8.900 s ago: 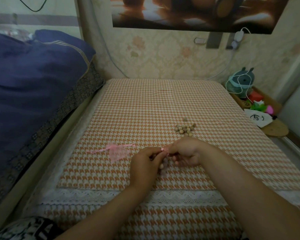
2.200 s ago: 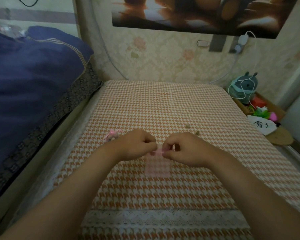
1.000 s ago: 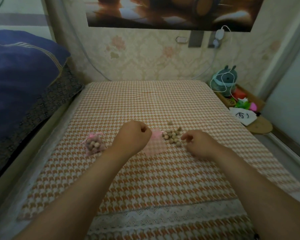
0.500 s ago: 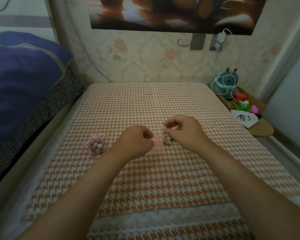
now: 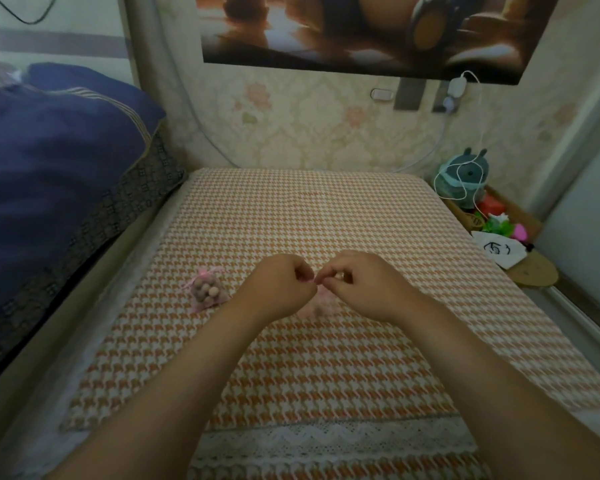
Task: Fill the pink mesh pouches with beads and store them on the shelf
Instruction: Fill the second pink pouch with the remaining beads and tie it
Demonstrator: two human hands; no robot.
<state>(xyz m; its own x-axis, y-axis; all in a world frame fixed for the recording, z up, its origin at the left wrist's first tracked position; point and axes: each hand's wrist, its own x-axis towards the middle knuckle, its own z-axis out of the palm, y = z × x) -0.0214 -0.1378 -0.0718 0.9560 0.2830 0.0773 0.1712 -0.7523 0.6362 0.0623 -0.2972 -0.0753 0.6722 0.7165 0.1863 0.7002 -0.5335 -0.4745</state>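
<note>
My left hand (image 5: 281,289) and my right hand (image 5: 361,287) meet fingertip to fingertip over the middle of the checked cloth. Both pinch the top edge of a flat pink mesh pouch (image 5: 317,304), whose body shows below and between the wrists. The right hand's curled fingers seem to hold something small at the pouch mouth; I cannot make it out. A second pink mesh pouch (image 5: 207,291), filled with tan beads and drawn closed, lies on the cloth left of my left hand. The loose bead pile is hidden behind my right hand.
The orange-and-white checked table (image 5: 309,216) meets the wall at the back. A blue quilt (image 5: 49,161) is piled on the left. At the right, a low shelf (image 5: 520,216) carries a teal toy (image 5: 463,178), a white cable and small coloured items.
My right hand has come back from the bead pile to the pouch mouth beside my left hand. The camera has drifted slightly; the filled pouch has stayed put.
</note>
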